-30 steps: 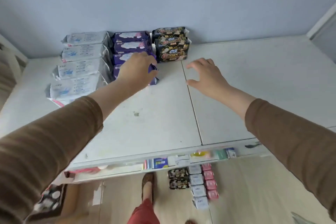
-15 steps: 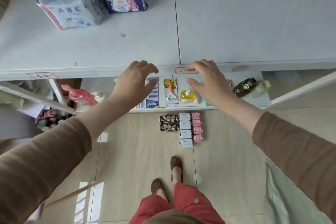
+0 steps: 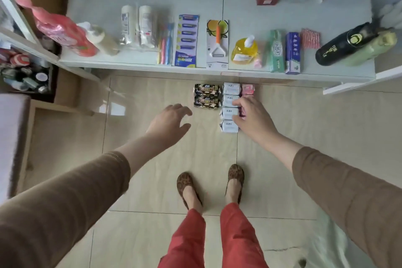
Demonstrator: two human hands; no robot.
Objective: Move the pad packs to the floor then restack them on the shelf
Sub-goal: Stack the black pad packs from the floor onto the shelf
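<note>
Pad packs lie in rows on the tiled floor in front of the shelf. Two black packs (image 3: 206, 95) sit on the left, a column of white ABC packs (image 3: 230, 106) in the middle, and pink packs (image 3: 248, 89) on the right. My right hand (image 3: 252, 119) hangs over the white and pink columns with fingers spread and loosely bent, hiding most of the pink packs; whether it touches them I cannot tell. My left hand (image 3: 170, 122) is open above bare floor, just left of the black packs, holding nothing.
The low shelf (image 3: 130, 62) above the packs carries toothbrushes, a razor card (image 3: 187, 40), a peeler, a yellow soap pouch (image 3: 244, 50), toothpaste boxes and a black bottle (image 3: 345, 43). A pink refill bag (image 3: 63, 28) lies at its left. My feet (image 3: 211, 185) stand behind the packs.
The view has swung down from the top shelf to the floor. Both hands have dropped from the shelf edge toward the packs on the floor, still holding nothing.
</note>
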